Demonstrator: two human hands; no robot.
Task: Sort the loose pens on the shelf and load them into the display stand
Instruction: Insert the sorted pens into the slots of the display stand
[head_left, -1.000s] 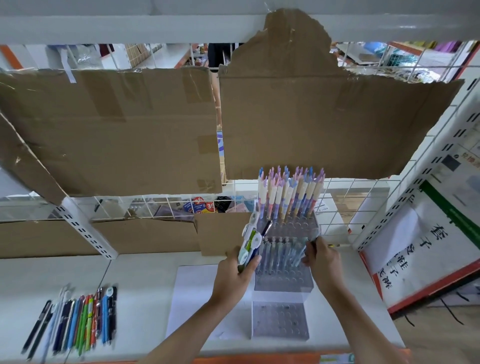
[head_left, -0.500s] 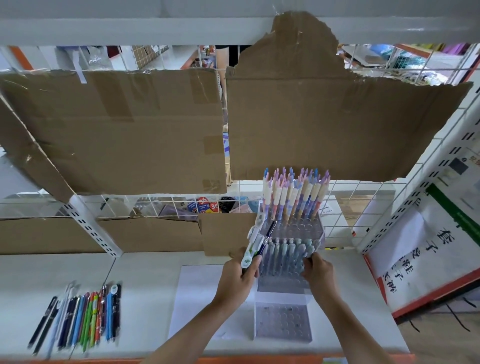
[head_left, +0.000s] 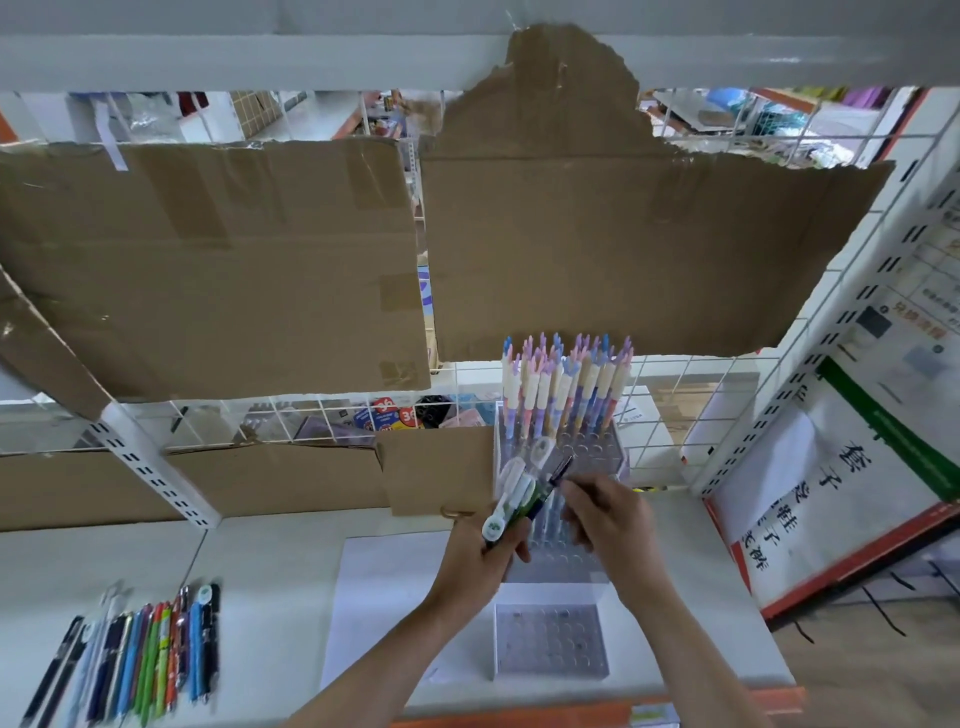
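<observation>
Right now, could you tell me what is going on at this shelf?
A person is filling a clear tiered display stand with pens. The left hand grips a small bundle of pens, and the right hand pinches a dark pen at the top of that bundle, just in front of the stand. The stand's back tier already holds a row of pastel pens, while its front tier looks empty. More loose pens lie in a row on the white shelf to the left.
</observation>
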